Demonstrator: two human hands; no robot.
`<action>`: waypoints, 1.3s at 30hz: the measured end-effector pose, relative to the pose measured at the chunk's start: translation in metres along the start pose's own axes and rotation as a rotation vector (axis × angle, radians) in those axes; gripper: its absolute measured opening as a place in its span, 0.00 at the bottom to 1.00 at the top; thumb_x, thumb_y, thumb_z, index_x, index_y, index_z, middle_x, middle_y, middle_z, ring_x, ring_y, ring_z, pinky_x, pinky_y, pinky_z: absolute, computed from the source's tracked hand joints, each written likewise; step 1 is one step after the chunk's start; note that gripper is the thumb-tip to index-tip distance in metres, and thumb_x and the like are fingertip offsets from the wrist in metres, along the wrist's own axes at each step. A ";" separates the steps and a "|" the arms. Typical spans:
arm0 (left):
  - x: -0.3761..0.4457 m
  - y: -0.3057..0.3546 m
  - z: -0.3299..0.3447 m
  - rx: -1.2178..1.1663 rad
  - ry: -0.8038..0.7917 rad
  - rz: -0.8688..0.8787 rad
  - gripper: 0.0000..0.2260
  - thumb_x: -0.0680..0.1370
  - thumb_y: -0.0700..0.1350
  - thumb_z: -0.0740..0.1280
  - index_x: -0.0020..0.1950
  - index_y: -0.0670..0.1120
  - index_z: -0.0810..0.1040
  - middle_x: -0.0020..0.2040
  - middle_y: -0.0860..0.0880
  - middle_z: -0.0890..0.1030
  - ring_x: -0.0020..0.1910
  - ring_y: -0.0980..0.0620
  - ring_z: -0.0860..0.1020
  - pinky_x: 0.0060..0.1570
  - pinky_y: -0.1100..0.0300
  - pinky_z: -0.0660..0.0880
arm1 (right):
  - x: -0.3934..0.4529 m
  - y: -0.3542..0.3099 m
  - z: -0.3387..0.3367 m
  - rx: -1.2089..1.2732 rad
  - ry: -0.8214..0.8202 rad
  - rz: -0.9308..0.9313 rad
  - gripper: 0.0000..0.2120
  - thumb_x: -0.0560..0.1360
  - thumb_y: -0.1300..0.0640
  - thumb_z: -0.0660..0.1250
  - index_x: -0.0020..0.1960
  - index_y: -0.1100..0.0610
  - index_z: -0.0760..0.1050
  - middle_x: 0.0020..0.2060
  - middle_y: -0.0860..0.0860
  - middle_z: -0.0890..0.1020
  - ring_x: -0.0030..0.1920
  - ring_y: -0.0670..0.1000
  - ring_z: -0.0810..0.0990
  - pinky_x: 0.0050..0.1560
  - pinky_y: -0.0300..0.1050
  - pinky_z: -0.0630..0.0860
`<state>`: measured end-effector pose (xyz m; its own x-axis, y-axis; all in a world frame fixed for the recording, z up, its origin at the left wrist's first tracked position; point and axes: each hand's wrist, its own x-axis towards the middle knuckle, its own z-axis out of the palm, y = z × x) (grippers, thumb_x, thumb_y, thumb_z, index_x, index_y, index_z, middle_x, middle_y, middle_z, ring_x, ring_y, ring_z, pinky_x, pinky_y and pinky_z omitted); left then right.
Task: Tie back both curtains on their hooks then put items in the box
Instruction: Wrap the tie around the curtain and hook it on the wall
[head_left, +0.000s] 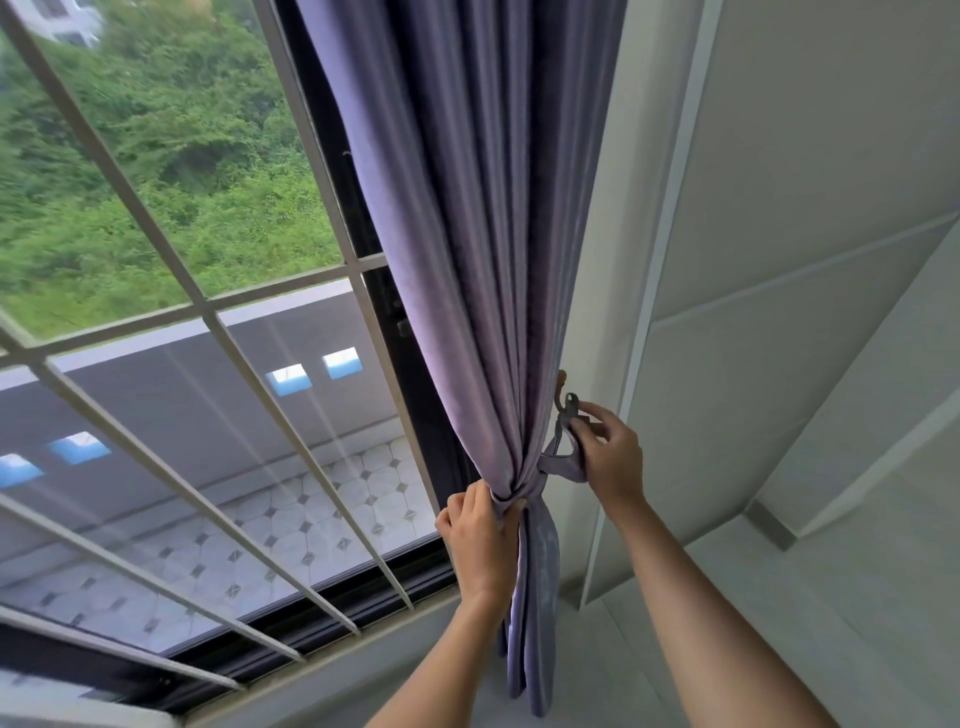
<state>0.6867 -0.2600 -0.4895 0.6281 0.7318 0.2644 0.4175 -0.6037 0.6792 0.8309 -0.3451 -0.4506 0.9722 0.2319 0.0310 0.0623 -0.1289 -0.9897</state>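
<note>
Purple pleated fabric curtain (483, 312) hangs gathered beside the barred window (208, 312); the left hand (480, 535) pinches its cinched waist while the right hand (610, 457) grips the matching tieback band (563, 460), apparently looped at the wall hook (566, 402).

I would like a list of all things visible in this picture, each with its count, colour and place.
curtain: one, purple, gathered at the window's right edge
tieback: one, purple, wrapped round the curtain, running to the hook
hook: one, dark metal, on the white wall right of the curtain
window bars: several, white, left half
wall panels: white, right half
left hand: one, holds the gathered curtain at the band
right hand: one, pinches the tieback's end at the hook
</note>
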 end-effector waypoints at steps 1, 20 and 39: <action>0.000 0.000 0.000 -0.001 -0.003 0.003 0.07 0.76 0.50 0.67 0.45 0.49 0.73 0.40 0.59 0.69 0.44 0.52 0.67 0.51 0.58 0.60 | 0.002 0.003 0.000 -0.056 -0.006 -0.018 0.09 0.75 0.57 0.67 0.55 0.52 0.81 0.42 0.47 0.84 0.45 0.47 0.82 0.41 0.33 0.72; 0.001 -0.003 0.002 0.016 -0.006 0.029 0.09 0.77 0.52 0.66 0.45 0.49 0.72 0.40 0.59 0.68 0.43 0.51 0.68 0.50 0.59 0.60 | 0.034 -0.008 0.006 -0.633 -0.036 -0.086 0.11 0.77 0.51 0.64 0.57 0.49 0.80 0.45 0.55 0.84 0.46 0.58 0.81 0.44 0.46 0.75; 0.013 -0.010 -0.007 -0.089 -0.111 0.055 0.15 0.72 0.52 0.72 0.52 0.47 0.73 0.47 0.56 0.73 0.48 0.52 0.70 0.51 0.56 0.71 | -0.023 0.045 0.008 -0.368 -0.004 0.211 0.16 0.79 0.56 0.51 0.62 0.54 0.71 0.48 0.55 0.81 0.50 0.60 0.80 0.48 0.49 0.73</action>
<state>0.6857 -0.2425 -0.4879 0.7189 0.6562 0.2292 0.3235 -0.6077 0.7253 0.8094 -0.3485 -0.4969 0.9714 0.1672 -0.1687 -0.0613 -0.5097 -0.8582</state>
